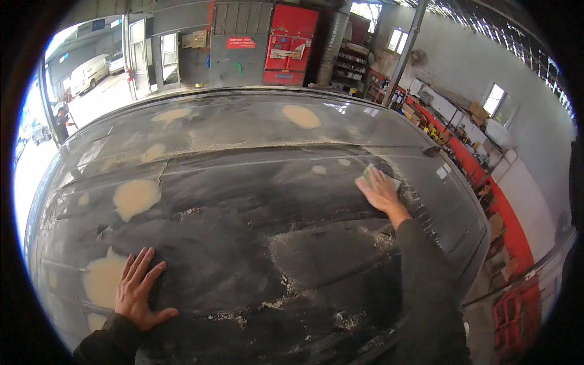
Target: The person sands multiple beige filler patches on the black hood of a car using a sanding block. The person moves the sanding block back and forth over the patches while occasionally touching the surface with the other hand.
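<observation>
A broad, dark vehicle panel (213, 237) spreads out in front of me, scuffed and streaked with pale dust. My left hand (139, 288) lies flat on it with fingers spread, beside a beige filler patch (100, 281). Farther off to the right, my right hand (381, 188) presses a pale, greyish piece of sandpaper (394, 182) against the panel, near a crease lined with dust. The palm and fingers hide most of the sandpaper. Two small filler spots (319, 170) show just left of that hand.
More filler patches (137, 199) dot the left side, and another (301, 117) lies at the far edge. A red cabinet (290, 45) stands behind the vehicle. Along the right wall runs a cluttered bench (453, 143) with a red front. A white van (89, 74) is parked outside at far left.
</observation>
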Available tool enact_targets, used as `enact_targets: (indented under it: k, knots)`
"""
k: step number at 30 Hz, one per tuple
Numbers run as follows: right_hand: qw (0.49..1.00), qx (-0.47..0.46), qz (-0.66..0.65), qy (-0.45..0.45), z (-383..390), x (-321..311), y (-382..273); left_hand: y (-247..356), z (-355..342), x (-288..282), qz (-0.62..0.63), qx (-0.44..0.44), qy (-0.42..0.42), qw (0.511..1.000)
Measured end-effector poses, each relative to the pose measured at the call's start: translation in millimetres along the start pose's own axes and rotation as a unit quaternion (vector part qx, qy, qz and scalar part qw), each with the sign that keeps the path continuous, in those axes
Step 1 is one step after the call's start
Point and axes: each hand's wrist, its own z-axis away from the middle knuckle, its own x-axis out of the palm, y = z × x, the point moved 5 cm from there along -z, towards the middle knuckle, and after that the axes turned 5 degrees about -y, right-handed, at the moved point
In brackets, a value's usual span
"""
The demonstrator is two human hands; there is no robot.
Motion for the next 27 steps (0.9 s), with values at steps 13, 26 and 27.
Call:
enact_targets:
  k: [13, 26, 27]
  knots:
    - [0.999, 0.031, 0.038, -0.014, -25, 8, -19, -2, 1, 4, 0.001, 0.006, 0.002, 1.0]
    - [0.996, -0.086, -0.009, -0.031, 35, 9, -50, 1, 5, 5, -0.008, -0.001, 0.016, 1.0]
    - [0.992, -0.091, -0.015, -0.083, 31, 2, -97, 0, 12, 6, -0.006, -0.012, 0.015, 1.0]
